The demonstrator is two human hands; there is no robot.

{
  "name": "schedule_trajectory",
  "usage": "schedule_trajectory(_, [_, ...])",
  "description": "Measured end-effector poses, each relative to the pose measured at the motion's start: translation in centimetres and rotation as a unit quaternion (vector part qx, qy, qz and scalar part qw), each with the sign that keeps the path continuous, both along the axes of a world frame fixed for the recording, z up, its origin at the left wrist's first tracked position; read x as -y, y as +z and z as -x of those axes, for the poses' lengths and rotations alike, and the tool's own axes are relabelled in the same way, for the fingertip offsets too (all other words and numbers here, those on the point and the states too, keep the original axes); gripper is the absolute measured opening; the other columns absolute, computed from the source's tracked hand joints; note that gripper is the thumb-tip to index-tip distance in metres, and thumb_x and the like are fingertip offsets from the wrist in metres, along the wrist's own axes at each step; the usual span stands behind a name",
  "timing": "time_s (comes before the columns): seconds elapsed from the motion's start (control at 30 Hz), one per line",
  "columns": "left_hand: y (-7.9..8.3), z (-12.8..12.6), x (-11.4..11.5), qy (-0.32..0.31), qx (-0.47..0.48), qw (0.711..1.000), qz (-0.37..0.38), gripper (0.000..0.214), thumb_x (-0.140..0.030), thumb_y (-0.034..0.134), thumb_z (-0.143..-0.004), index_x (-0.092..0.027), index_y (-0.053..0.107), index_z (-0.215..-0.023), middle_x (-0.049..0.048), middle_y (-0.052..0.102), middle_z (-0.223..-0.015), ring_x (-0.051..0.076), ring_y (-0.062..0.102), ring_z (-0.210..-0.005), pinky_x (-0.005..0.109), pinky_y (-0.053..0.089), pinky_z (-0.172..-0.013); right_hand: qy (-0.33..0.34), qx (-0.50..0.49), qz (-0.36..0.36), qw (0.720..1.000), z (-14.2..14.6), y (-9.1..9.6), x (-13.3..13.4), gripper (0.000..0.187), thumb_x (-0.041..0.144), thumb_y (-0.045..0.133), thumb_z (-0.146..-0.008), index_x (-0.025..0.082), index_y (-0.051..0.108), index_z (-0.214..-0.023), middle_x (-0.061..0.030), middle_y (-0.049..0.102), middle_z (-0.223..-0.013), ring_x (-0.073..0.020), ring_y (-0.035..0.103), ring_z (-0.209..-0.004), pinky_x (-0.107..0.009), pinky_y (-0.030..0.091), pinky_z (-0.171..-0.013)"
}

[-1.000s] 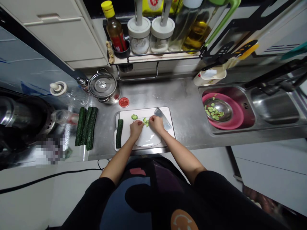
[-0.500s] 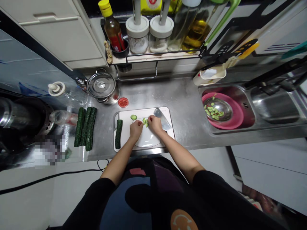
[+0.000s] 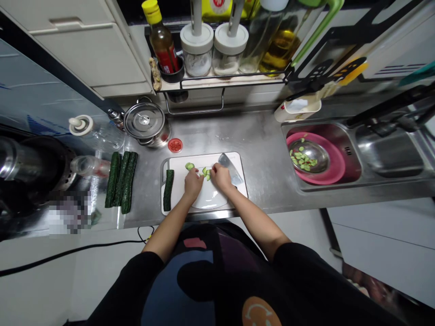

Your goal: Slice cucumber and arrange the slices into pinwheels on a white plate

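A white cutting board (image 3: 176,160) lies on the steel counter. Both my hands meet at its middle over a small pile of cucumber slices (image 3: 205,171). My left hand (image 3: 192,184) is curled, its fingertips on the left of the pile. Pinching at the pile's right side is my right hand (image 3: 221,176), fingers closed. A cleaver (image 3: 232,169) lies flat on the board just behind my right hand. One more slice (image 3: 189,166) sits apart at the upper left. A cucumber piece (image 3: 168,189) lies along the board's left edge.
Three whole cucumbers (image 3: 121,182) lie left of the board, by a lying bottle (image 3: 89,165). Behind stand a lidded steel pot (image 3: 145,122) and a small red lid (image 3: 175,145). In the sink, a pink basin (image 3: 336,163) holds a steel bowl (image 3: 321,154) of cucumber slices. A condiment rack (image 3: 217,79) hangs above.
Both hands stay over the slices with only small finger movements. The view has shifted slightly.
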State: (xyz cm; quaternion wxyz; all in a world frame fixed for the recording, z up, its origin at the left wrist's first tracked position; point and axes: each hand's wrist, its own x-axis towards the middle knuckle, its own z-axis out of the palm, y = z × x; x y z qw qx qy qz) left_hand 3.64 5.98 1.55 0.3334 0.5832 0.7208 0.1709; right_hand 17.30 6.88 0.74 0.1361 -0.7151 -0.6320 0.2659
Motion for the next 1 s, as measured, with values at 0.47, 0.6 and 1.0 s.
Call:
schedule_trajectory(0.47, [-1.1, 1.2, 3.2, -0.249, -0.147, 0.95, -0.12, 0.037, -0.027, 0.047, -0.087, -0.022, 0.059, -0.121, 0.011, 0.058, -0.125, 0.029, 0.046, -0.115, 0.043, 0.039, -0.093, 0.241, 0.111, -0.083, 0.96, -1.6, -0.9, 3.3, 0.042, 0.027, 0.038, -0.092, 0.021, 0.053, -0.131, -0.0103, 0.054, -0.131, -0.0308, 0.033, -0.117, -0.04, 0.036, -0.082])
schedule_trajectory(0.6, [-1.1, 1.0, 3.4, -0.252, -0.156, 0.948, -0.113, 0.038, -0.028, 0.047, -0.087, -0.021, 0.058, -0.123, 0.0115, 0.057, -0.126, 0.03, 0.046, -0.115, 0.043, 0.039, -0.092, 0.239, 0.112, -0.081, 0.961, -1.5, -0.9, 3.3, 0.042, 0.027, 0.036, -0.093, 0.02, 0.053, -0.13, -0.0096, 0.053, -0.132, -0.0312, 0.032, -0.118, -0.039, 0.035, -0.081])
schedule_trajectory(1.0, [-1.4, 0.8, 3.8, -0.244, -0.161, 0.95, -0.111, 0.039, -0.03, 0.049, -0.086, -0.023, 0.057, -0.124, 0.0113, 0.055, -0.128, 0.03, 0.045, -0.114, 0.044, 0.038, -0.092, 0.235, 0.113, -0.09, 0.961, -1.4, -1.1, 3.4, 0.042, 0.027, 0.037, -0.092, 0.02, 0.054, -0.13, -0.0107, 0.054, -0.131, -0.031, 0.031, -0.117, -0.04, 0.035, -0.082])
